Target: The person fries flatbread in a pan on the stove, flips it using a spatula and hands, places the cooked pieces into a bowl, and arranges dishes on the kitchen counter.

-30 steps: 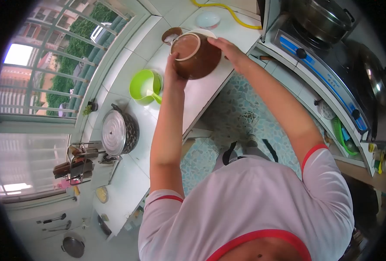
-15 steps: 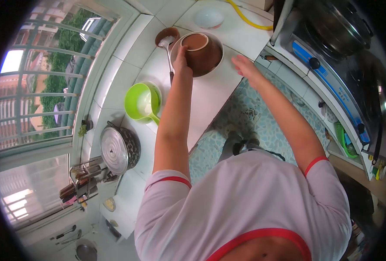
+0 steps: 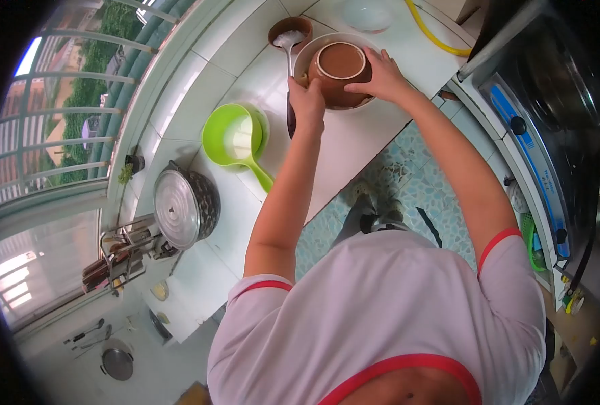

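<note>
An upturned brown bowl (image 3: pixel 342 61) with a pale foot ring sits inside a wider pale-rimmed bowl (image 3: pixel 304 57) on the white counter. My left hand (image 3: pixel 307 101) grips its near left side, fingers partly hidden. On its right side lies my right hand (image 3: pixel 385 77), thumb and fingers spread against the brown wall. Left of the bowls, a metal spoon (image 3: pixel 289 42) with a dark handle rests in a small brown bowl (image 3: pixel 303 24) holding something white. Nearer stands a green dipper (image 3: pixel 212 138) with white contents.
A lidded pot (image 3: pixel 177 208) and a knife rack (image 3: pixel 121 253) stand at the left by the window. Behind the bowls are a pale dish (image 3: pixel 367 15) and a yellow hose (image 3: pixel 435 37). A gas stove (image 3: pixel 533 162) runs along the right.
The brown bowl, earlier tilted between both hands, now lies bottom up in the wider bowl. My right hand left it, then came back onto its side. The view has shifted.
</note>
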A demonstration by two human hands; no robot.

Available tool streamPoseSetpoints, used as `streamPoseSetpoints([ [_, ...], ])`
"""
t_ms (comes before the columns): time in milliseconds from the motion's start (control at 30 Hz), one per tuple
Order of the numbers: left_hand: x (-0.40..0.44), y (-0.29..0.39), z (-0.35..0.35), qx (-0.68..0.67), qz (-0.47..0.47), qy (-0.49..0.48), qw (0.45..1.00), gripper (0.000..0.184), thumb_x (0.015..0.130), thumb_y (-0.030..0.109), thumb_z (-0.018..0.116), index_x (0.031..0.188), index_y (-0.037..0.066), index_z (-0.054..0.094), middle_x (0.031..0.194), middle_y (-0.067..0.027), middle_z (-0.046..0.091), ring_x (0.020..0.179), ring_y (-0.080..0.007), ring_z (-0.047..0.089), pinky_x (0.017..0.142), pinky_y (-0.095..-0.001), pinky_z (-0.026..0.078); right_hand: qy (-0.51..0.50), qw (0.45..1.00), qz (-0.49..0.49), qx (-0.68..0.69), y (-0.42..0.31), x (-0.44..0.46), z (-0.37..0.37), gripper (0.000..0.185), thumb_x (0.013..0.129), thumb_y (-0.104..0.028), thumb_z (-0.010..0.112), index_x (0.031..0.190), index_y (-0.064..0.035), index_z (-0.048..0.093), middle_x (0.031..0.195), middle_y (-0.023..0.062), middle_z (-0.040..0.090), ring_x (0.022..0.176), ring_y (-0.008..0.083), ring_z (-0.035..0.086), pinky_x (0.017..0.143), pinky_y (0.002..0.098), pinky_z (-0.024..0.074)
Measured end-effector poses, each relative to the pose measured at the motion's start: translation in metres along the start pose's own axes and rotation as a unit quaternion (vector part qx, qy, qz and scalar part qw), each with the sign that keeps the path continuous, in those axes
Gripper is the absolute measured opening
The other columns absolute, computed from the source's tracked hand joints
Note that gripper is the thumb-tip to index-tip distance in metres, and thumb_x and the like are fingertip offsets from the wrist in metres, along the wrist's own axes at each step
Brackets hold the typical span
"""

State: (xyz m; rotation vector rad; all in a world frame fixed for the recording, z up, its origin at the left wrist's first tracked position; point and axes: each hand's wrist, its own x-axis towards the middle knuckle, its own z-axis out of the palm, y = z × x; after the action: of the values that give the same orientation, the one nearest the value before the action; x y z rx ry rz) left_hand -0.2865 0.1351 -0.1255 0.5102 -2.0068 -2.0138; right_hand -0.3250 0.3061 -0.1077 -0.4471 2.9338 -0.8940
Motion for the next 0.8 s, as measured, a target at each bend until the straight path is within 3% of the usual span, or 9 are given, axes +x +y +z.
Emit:
streamPoseSetpoints([
  [67, 0.013, 0.009, -0.007, 0.02, -0.074, -0.015, 0.997, 0.044, 0.076, 0.013, 0.05, 0.112, -0.007, 0.035, 0.103, -0.0194, 0.047, 0.095, -0.0245, 0.047, 0.081, -0.0303, 0.038, -0.015, 0.997, -0.056, -0.046, 0.003, 0.014, 0.009, 0.106, 0.052, -0.053, 0.069, 0.131, -0.0063, 0.017, 0.127, 0.027, 0.026, 0.119, 0.0384, 0.024, 0.096, 0.0438, 0.0251],
  [100, 0.018, 0.012, -0.006, 0.025, -0.089, -0.034, 0.995, 0.043, 0.078, 0.018, 0.048, 0.111, -0.008, 0.036, 0.104, -0.0211, 0.047, 0.096, -0.0258, 0.047, 0.081, -0.031, 0.038, -0.006, 0.997, -0.058, -0.055, 0.001, 0.017, 0.012, 0.106, 0.051, -0.052, 0.07, 0.131, -0.0075, 0.017, 0.127, 0.0267, 0.026, 0.119, 0.0386, 0.025, 0.096, 0.0437, 0.0259],
  [200, 0.023, 0.012, 0.002, 0.131, 0.083, -0.005, 0.988, 0.042, 0.08, 0.021, 0.047, 0.109, -0.008, 0.038, 0.104, -0.0236, 0.048, 0.098, -0.029, 0.047, 0.082, -0.0326, 0.037, 0.023, 0.994, -0.07, -0.084, -0.009, 0.025, 0.014, 0.106, 0.051, -0.052, 0.07, 0.132, -0.0106, 0.016, 0.127, 0.025, 0.025, 0.116, 0.0383, 0.03, 0.094, 0.043, 0.0284],
  [233, 0.023, 0.012, 0.002, 0.033, 0.034, -0.07, 0.996, 0.046, 0.082, 0.027, 0.045, 0.109, -0.011, 0.039, 0.107, -0.0258, 0.047, 0.102, -0.0318, 0.046, 0.084, -0.0339, 0.036, 0.031, 0.992, -0.077, -0.092, -0.016, 0.022, 0.013, 0.106, 0.051, -0.052, 0.07, 0.132, -0.0112, 0.016, 0.127, 0.0238, 0.026, 0.115, 0.0375, 0.031, 0.094, 0.0424, 0.0292],
  [433, 0.046, 0.009, 0.008, 0.14, -0.115, -0.073, 0.981, 0.068, 0.084, 0.047, 0.03, 0.111, -0.014, 0.04, 0.112, -0.0281, 0.045, 0.107, -0.0344, 0.043, 0.088, -0.0345, 0.034, -0.013, 0.998, -0.037, -0.047, -0.014, 0.026, 0.017, 0.105, 0.052, -0.054, 0.069, 0.132, -0.0139, 0.015, 0.125, 0.023, 0.028, 0.112, 0.0371, 0.036, 0.092, 0.04, 0.033],
  [533, 0.069, 0.007, 0.015, 0.246, -0.106, -0.124, 0.955, 0.076, 0.082, 0.055, 0.023, 0.106, -0.014, 0.045, 0.108, -0.03, 0.047, 0.107, -0.0368, 0.043, 0.089, -0.0352, 0.033, -0.026, 0.998, -0.04, -0.038, -0.012, 0.028, 0.017, 0.105, 0.052, -0.055, 0.068, 0.132, -0.0139, 0.015, 0.124, 0.0231, 0.028, 0.111, 0.0373, 0.036, 0.091, 0.0401, 0.0335],
  [567, 0.074, 0.007, 0.021, 0.346, -0.087, -0.1, 0.929, 0.08, 0.081, 0.057, 0.02, 0.1, -0.014, 0.049, 0.104, -0.0316, 0.048, 0.106, -0.0378, 0.043, 0.09, -0.0356, 0.032, -0.033, 0.998, -0.045, -0.036, -0.011, 0.028, 0.017, 0.105, 0.052, -0.056, 0.068, 0.132, -0.0139, 0.015, 0.125, 0.0232, 0.028, 0.111, 0.0374, 0.036, 0.091, 0.0402, 0.0337],
  [667, 0.064, 0.021, 0.025, 0.435, -0.012, -0.177, 0.883, 0.074, 0.082, 0.055, 0.022, 0.103, -0.01, 0.05, 0.105, -0.0289, 0.049, 0.106, -0.0366, 0.043, 0.089, -0.0359, 0.033, -0.036, 0.997, -0.03, -0.054, -0.011, 0.027, 0.019, 0.105, 0.052, -0.055, 0.068, 0.132, -0.0129, 0.015, 0.125, 0.0234, 0.028, 0.111, 0.0378, 0.036, 0.091, 0.0405, 0.0338],
  [800, 0.049, 0.043, -0.005, 0.328, 0.049, -0.144, 0.932, 0.054, 0.085, 0.045, 0.033, 0.112, 0.0, 0.047, 0.11, -0.0199, 0.051, 0.106, -0.0327, 0.046, 0.087, -0.034, 0.035, 0.031, 0.995, -0.074, -0.053, -0.006, 0.014, 0.01, 0.094, 0.062, -0.054, 0.062, 0.132, -0.0141, 0.015, 0.132, 0.0232, 0.018, 0.121, 0.0376, 0.021, 0.098, 0.0408, 0.0227],
])
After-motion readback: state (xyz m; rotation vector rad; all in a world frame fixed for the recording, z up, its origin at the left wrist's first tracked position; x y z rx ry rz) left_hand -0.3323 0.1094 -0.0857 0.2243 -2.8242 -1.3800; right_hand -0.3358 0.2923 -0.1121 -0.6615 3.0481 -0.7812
